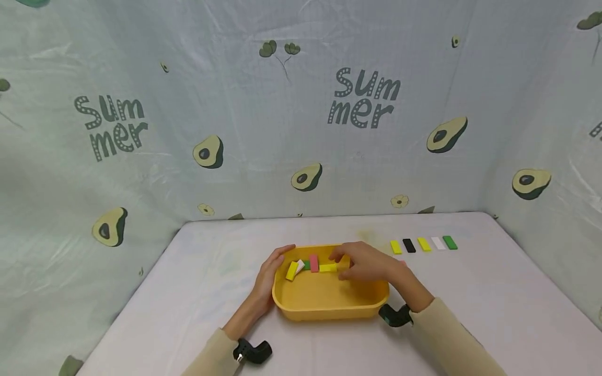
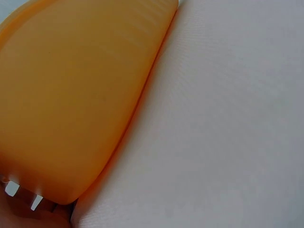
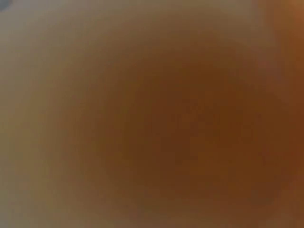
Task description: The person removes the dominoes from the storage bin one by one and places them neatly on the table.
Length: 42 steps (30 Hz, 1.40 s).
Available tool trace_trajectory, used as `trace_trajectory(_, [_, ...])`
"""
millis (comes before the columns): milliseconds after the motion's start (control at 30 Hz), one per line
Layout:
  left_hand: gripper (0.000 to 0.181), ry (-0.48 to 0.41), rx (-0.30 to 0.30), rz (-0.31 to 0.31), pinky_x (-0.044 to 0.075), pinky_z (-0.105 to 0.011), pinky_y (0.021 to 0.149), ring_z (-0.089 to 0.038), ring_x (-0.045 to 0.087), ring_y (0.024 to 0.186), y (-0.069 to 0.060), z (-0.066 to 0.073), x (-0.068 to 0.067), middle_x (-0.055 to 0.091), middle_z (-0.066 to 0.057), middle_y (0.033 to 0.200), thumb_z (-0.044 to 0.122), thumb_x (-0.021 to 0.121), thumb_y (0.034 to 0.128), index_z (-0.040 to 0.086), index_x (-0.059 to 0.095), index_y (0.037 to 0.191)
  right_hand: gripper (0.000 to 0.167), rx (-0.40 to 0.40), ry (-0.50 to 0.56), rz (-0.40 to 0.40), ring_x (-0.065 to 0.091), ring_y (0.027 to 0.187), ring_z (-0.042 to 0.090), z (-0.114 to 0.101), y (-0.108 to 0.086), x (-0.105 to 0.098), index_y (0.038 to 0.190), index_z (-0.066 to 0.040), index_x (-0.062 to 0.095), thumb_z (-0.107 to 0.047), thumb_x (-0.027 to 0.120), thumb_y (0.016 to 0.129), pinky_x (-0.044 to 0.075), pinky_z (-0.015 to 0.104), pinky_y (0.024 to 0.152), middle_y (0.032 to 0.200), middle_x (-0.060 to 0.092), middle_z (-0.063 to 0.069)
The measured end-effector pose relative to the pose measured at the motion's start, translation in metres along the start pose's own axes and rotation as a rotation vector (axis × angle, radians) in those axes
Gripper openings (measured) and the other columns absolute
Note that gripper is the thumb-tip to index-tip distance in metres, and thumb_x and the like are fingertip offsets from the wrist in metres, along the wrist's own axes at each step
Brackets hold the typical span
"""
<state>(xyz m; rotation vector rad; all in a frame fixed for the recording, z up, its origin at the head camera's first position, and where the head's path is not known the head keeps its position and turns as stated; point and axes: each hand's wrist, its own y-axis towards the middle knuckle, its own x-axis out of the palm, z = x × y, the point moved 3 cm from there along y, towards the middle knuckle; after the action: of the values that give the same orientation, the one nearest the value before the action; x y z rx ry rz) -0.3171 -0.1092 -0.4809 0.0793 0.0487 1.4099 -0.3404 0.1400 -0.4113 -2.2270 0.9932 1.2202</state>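
- Fingers (image 1: 336,253) of the right hand (image 1: 365,262) are parted from the thumb at the yellow block (image 1: 327,268); contact cannot be told.
- The left hand (image 1: 266,277) is laid straight-fingered along the tray's (image 1: 324,314) left edge.
- The pink block (image 1: 313,263) could be knocked — by a clumsy pinch.
- The yellow block is seen bright, oblong — near the far edge.

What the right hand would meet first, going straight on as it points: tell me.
Likely the yellow rectangular block nearest the right hand, inside the orange-yellow rounded plastic tray, though it might pass above; depth is unclear.
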Motion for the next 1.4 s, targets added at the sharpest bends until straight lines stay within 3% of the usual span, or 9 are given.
trace_trajectory(133, [0.05,-0.022,0.0,-0.014,0.029,-0.05,0.128,-0.032,0.039,0.15,0.005,0.001,0.0,0.04,-0.014,0.163,0.031,0.031,0.1115,0.009,0.044,0.155,0.04,0.0,-0.03,0.066,0.062,0.113,0.025,0.005,0.009,0.01,0.128,-0.008,0.068,-0.016,0.076,0.09,0.052,0.049,0.107,0.127,0.07,0.006])
trace_trajectory(300, [0.049,-0.049,0.002,-0.011,0.029,-0.05,0.127,-0.032,0.04,0.149,0.003,-0.002,0.0,0.041,-0.015,0.162,0.03,0.032,0.1118,0.007,0.044,0.154,0.037,0.035,-0.101,0.087,0.062,0.114,0.023,0.008,0.016,0.028,0.126,-0.011,0.069,-0.016,0.073,0.09,0.051,0.049,0.11,0.127,0.07,0.005])
trace_trajectory(467, [0.05,-0.057,0.019,-0.013,0.027,-0.051,0.128,-0.033,0.039,0.15,0.004,-0.001,-0.001,0.041,-0.015,0.162,0.03,0.031,0.1125,0.005,0.044,0.154,0.03,0.039,-0.245,0.126,0.062,0.099,0.017,0.009,0.022,0.032,0.119,-0.013,0.073,-0.017,0.073,0.089,0.056,0.041,0.099,0.112,0.071,0.0])
trace_trajectory(667, [0.049,-0.044,0.024,-0.009,0.026,-0.051,0.129,-0.032,0.039,0.15,0.005,-0.001,-0.002,0.042,-0.014,0.162,0.03,0.03,0.1125,0.006,0.045,0.153,0.023,0.057,-0.314,0.147,0.057,0.085,0.013,0.009,0.023,0.033,0.111,-0.016,0.074,-0.021,0.077,0.089,0.056,0.035,0.086,0.099,0.069,-0.004])
trace_trajectory(833, [0.048,-0.055,0.027,-0.003,0.026,-0.051,0.129,-0.032,0.039,0.15,0.005,-0.002,-0.003,0.042,-0.015,0.161,0.027,0.031,0.1122,0.006,0.046,0.152,0.018,0.042,-0.42,0.178,0.052,0.071,0.011,0.006,0.023,0.035,0.104,-0.018,0.075,-0.028,0.078,0.09,0.049,0.028,0.069,0.081,0.062,-0.007])
trace_trajectory(967, [0.048,-0.051,0.029,-0.001,0.027,-0.051,0.128,-0.032,0.04,0.15,0.003,-0.002,-0.003,0.042,-0.015,0.161,0.026,0.032,0.112,0.005,0.047,0.152,0.024,0.058,-0.376,0.157,0.049,0.067,0.01,0.005,0.022,0.037,0.106,-0.019,0.075,-0.034,0.081,0.089,0.042,0.025,0.063,0.07,0.054,-0.008])
trace_trajectory(1133, [0.048,-0.042,0.031,0.003,0.028,-0.051,0.128,-0.032,0.041,0.149,0.002,-0.003,-0.003,0.043,-0.015,0.161,0.026,0.032,0.1119,0.005,0.047,0.152,0.029,0.069,-0.298,0.148,0.05,0.069,0.009,0.004,0.022,0.037,0.109,-0.019,0.075,-0.038,0.082,0.087,0.042,0.024,0.065,0.07,0.054,-0.01])
trace_trajectory(1300, [0.047,-0.054,0.024,0.011,0.028,-0.05,0.128,-0.031,0.042,0.148,0.004,-0.002,-0.003,0.044,-0.014,0.16,0.026,0.032,0.1116,0.006,0.048,0.151,0.036,0.061,-0.328,0.177,0.051,0.071,0.01,0.003,0.021,0.035,0.11,-0.019,0.075,-0.04,0.083,0.082,0.046,0.028,0.07,0.072,0.056,-0.011])
trace_trajectory(1400, [0.047,-0.056,0.021,0.013,0.029,-0.05,0.128,-0.031,0.042,0.148,0.005,-0.003,-0.003,0.044,-0.014,0.16,0.026,0.032,0.1116,0.006,0.048,0.151,0.038,0.054,-0.379,0.189,0.055,0.078,0.011,0.002,0.019,0.035,0.11,-0.02,0.075,-0.041,0.081,0.079,0.052,0.032,0.079,0.085,0.064,-0.009])
